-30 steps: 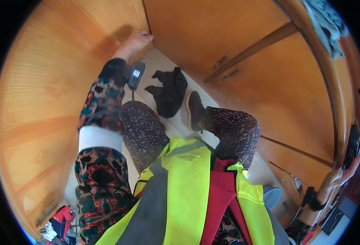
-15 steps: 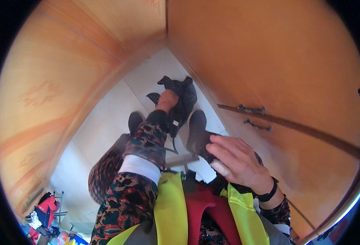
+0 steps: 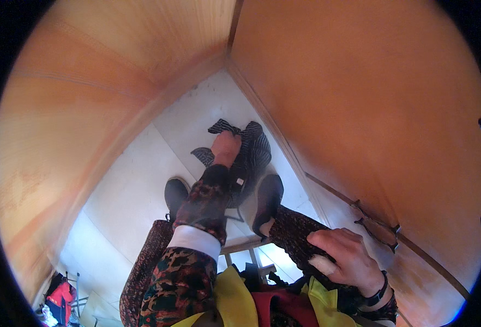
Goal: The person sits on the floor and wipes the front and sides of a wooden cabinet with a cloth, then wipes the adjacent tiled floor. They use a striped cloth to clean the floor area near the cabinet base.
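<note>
On the pale floor between my shoes lies a black cloth with a light wavy pattern [image 3: 258, 152] and a small white label. My left hand [image 3: 227, 146] reaches down between my legs and is closed on the bunched cloth near its far end. My right hand [image 3: 352, 259] rests on my right leg [image 3: 298, 237] and holds nothing; its fingers lie along the trouser fabric. A pale wrap covers part of the thumb, and a black band circles that wrist. My shoes [image 3: 268, 199] stand on either side of the cloth.
Wooden panels [image 3: 115, 82] rise at the left, and a brown door [image 3: 349, 98] at the right; they meet beyond the cloth. Metal handles [image 3: 376, 223] stick out near my right hand. Red and black clothing [image 3: 60, 297] hangs by a metal frame [image 3: 77, 294] at the lower left.
My right hand has come down from above onto my right leg. My left hand keeps its grip on the cloth. The view has shifted slightly.
</note>
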Available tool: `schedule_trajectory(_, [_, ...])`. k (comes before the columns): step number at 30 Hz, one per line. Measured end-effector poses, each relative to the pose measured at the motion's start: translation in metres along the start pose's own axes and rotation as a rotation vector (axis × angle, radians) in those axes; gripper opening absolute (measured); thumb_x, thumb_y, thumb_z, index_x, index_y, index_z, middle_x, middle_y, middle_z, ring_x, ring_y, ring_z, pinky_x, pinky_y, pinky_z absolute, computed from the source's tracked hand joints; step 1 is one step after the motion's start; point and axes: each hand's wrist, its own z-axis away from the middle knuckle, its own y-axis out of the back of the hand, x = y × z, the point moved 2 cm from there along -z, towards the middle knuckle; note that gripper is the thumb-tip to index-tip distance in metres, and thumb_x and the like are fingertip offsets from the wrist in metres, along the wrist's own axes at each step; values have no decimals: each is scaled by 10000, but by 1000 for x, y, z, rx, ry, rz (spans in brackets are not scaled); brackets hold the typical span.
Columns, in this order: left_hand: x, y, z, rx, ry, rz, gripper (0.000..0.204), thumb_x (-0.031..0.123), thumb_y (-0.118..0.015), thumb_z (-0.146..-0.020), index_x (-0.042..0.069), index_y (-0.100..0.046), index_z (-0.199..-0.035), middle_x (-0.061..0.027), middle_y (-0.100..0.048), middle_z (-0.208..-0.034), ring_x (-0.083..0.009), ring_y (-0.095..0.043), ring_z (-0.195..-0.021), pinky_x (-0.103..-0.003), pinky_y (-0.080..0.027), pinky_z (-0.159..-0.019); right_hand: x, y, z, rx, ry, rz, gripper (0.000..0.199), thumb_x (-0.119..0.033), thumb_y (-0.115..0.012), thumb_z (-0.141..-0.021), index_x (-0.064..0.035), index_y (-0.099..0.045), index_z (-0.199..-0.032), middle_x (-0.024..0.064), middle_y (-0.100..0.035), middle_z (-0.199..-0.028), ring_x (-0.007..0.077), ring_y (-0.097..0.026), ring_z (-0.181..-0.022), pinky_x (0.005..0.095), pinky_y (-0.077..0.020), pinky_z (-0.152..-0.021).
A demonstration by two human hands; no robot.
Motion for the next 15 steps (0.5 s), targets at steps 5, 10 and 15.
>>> schedule_trajectory(5, [-14, 35, 53, 306, -304, 455, 406, 296, -669, -884, -5, -482, -687, -154, -590, -695, -265, -477, -501, -413, -514, -577, -42, -10, 56, 71, 16, 22, 329, -157, -732, -747, -38, -646, -1041, 134, -676, -990, 320, -668, -857, 403, -536, -750])
schedule_trajectory(10, [-20, 102, 57, 191, -309, 927, 220, 258, -629, -920, 51, -578, -865, -87, -634, -839, -231, -565, -685, -398, -525, -652, -89, -14, 94, 45, 21, 17, 351, -181, -744, -753, -50, -649, -1064, 103, -667, -995, 264, -670, -859, 375, -532, -729])
schedule_trajectory(15, [-11, 112, 64, -86, 197, 1904, 244, 153, -472, -967, 19, -518, -1165, -128, -589, -1114, -271, -566, -1032, -470, -461, -925, -91, -3, 98, -30, 42, -46, 387, -228, -756, -759, -45, -651, -1083, 112, -666, -1010, 261, -672, -867, 365, -533, -724])
